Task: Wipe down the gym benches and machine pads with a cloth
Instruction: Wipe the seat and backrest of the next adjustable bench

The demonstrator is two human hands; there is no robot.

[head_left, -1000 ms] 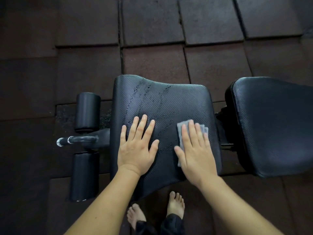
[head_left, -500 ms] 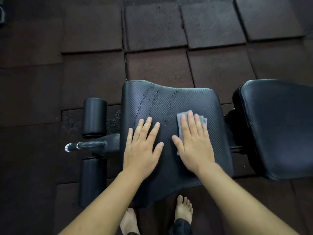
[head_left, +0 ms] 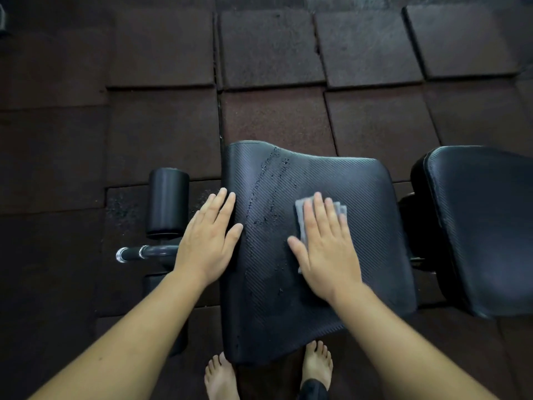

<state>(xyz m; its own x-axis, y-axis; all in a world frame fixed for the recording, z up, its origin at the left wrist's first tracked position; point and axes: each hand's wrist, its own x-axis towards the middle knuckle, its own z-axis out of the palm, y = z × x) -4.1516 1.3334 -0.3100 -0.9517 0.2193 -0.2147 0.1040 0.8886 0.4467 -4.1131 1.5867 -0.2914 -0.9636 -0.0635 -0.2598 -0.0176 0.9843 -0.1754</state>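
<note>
Right hand (head_left: 326, 249), fingers straight, presses grey cloth (head_left: 300, 217) flat on black seat pad (head_left: 346, 180). Left hand (head_left: 210, 241), fingers straight, rests on pad's left edge.

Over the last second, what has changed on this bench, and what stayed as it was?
The left hand slid left, from flat on the seat pad to its left edge. The right hand, pressing the grey cloth flat, wiped leftward toward the pad's middle. Nothing was taken up or let go. Droplets remain left of the cloth; the back pad stayed put.
</note>
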